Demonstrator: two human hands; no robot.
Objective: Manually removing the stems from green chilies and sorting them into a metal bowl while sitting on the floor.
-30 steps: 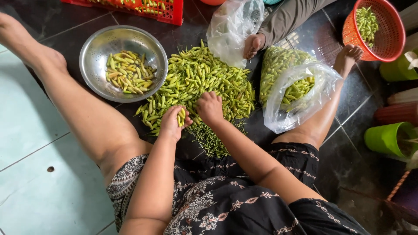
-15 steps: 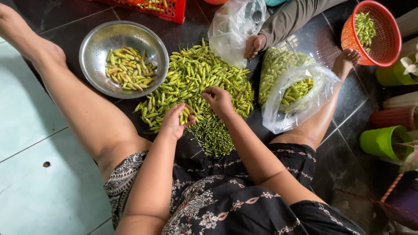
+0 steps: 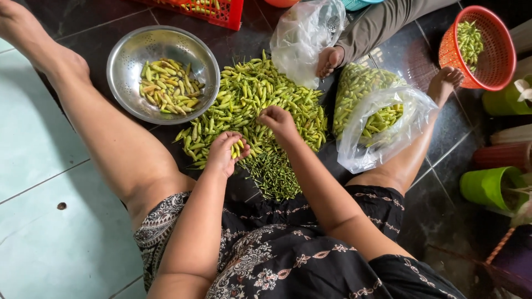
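View from above, near to far. Between the seated person's knees lies a small heap of green stems (image 3: 275,176) on the dark floor (image 3: 443,199). Just beyond it, the left hand (image 3: 226,153) is closed on a few yellow-green chillies (image 3: 237,149), their long axes pointing roughly away from the body. The right hand (image 3: 278,120) rests on the near edge of the chilli pile (image 3: 260,105), fingers (image 3: 265,115) curled down among the pods; whether they grip one cannot be told. The pile lies directly ahead of both hands, the right hand being nearer. Further left stands a steel bowl (image 3: 124,55) of sorted chillies; further right, a clear bag (image 3: 382,127) of chillies and a red basket (image 3: 493,66).
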